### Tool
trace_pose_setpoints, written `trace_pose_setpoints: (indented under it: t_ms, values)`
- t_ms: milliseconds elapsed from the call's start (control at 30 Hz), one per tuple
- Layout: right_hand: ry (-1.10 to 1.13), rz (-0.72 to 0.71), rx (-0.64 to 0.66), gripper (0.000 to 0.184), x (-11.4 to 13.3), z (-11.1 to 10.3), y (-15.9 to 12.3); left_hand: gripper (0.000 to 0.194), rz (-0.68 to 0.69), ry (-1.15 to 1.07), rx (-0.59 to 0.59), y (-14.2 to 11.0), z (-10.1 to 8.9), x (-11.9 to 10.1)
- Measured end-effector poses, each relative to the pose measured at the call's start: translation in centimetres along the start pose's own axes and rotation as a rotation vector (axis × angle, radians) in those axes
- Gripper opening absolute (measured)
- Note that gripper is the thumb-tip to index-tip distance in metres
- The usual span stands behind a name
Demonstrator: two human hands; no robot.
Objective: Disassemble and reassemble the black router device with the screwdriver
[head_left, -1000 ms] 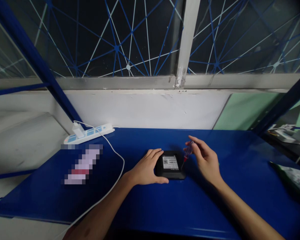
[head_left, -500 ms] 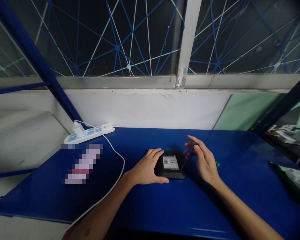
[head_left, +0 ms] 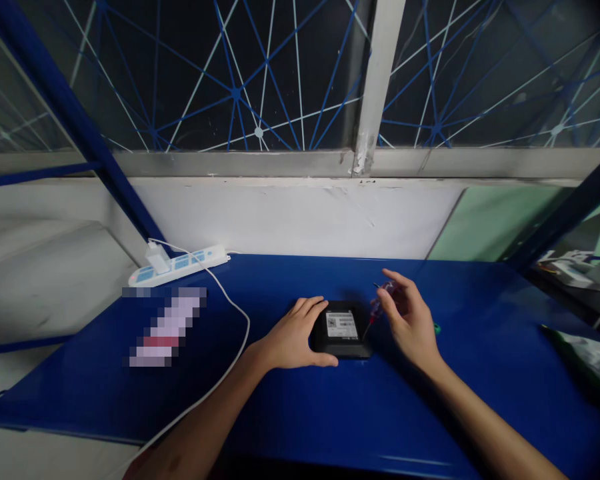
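Observation:
A small black box-shaped device (head_left: 342, 331) with a white label on top lies on the blue table (head_left: 330, 413). My left hand (head_left: 294, 335) grips its left side, thumb along the near edge and fingers over the top. My right hand (head_left: 409, 319) pinches a small screwdriver (head_left: 376, 308) with a clear red handle. The screwdriver stands tilted, its tip down at the device's right edge.
A white power strip (head_left: 180, 265) with a plugged charger lies at the back left, its white cable (head_left: 230, 360) trailing toward me. A blurred-out object (head_left: 165, 327) sits left of centre. A small green thing (head_left: 436, 327) lies just right of my right hand. Clutter fills the far right.
My right hand has shifted its fingers on the screwdriver handle, as if turning it. The left hand and the device have stayed put.

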State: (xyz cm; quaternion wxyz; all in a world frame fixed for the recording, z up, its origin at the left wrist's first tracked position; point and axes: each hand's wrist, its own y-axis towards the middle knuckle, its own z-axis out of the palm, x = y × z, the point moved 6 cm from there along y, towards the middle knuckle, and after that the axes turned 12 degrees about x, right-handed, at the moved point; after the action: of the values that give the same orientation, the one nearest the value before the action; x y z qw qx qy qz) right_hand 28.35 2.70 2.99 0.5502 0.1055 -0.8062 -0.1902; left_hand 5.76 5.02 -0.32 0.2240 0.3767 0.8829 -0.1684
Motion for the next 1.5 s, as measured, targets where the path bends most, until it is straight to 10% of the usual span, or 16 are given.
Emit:
trace_pose_setpoints:
  t_ms: [1500]
  values:
    - [0.008,-0.032,0.005,0.041,0.76,-0.22,-0.34,0.114,0.001,-0.001,-0.006,-0.05,0.08,-0.06]
